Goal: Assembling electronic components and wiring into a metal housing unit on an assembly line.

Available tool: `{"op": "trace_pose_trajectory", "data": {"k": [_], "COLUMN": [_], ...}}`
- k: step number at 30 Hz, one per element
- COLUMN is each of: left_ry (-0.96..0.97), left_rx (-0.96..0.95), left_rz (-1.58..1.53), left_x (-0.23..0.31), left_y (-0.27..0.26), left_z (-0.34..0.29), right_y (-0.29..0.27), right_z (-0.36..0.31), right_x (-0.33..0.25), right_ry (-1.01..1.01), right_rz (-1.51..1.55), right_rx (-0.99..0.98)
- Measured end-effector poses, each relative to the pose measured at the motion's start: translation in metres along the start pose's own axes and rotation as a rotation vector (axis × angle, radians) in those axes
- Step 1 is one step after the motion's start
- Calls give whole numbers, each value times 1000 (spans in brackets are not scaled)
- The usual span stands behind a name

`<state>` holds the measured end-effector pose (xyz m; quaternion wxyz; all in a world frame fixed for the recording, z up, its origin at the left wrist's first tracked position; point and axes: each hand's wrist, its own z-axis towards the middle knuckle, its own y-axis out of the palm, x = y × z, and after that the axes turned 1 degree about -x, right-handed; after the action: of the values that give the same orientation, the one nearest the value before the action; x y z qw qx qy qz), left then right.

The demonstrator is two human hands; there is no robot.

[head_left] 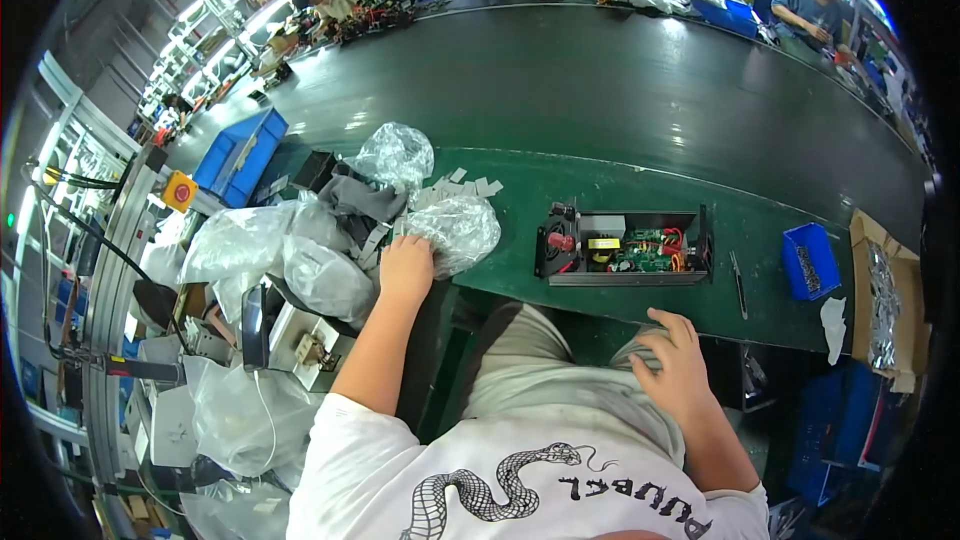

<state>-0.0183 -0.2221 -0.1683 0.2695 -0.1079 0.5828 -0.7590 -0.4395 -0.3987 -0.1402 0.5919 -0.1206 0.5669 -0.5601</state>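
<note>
My left hand (pixel 407 268) reaches to the near edge of a clear plastic bag (pixel 458 232), its fingers bent and close together. Whatever lies under the fingertips is too small to make out. Small pale flat pieces (pixel 462 184) are scattered on and beside the bag. Over my lap, just off the table edge, my right hand (pixel 676 365) is open with fingers apart and holds nothing. In front of me on the green table sits a black metal case (pixel 625 278), its top uncovered, showing a green circuit board (pixel 650 252), a yellow component and red wires.
A slim dark tool (pixel 739 285) lies right of the case, near a blue bin (pixel 810 262) of small parts and a cardboard box (pixel 905 290). Plastic bags (pixel 240 245) and a blue crate (pixel 240 158) crowd the left. Beyond runs a dark conveyor belt (pixel 560 80); other people work across it.
</note>
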Motion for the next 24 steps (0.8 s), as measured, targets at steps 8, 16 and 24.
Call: {"op": "trace_pose_trajectory", "data": {"k": [8,16,24], "left_ry": [-52,-94,254], "left_rx": [-84,129,-130], "left_rz": [92,-90,-933], "left_x": [0,5,127], "left_y": [-9,-33,-98], "left_z": [3,-12,-45], "right_y": [0,3,17], "right_z": [4,2,19], "right_x": [-4,-1,-32], "right_ry": [27,21,-101], "right_rz": [14,-8,201], "right_rx": [-2,46,83]}}
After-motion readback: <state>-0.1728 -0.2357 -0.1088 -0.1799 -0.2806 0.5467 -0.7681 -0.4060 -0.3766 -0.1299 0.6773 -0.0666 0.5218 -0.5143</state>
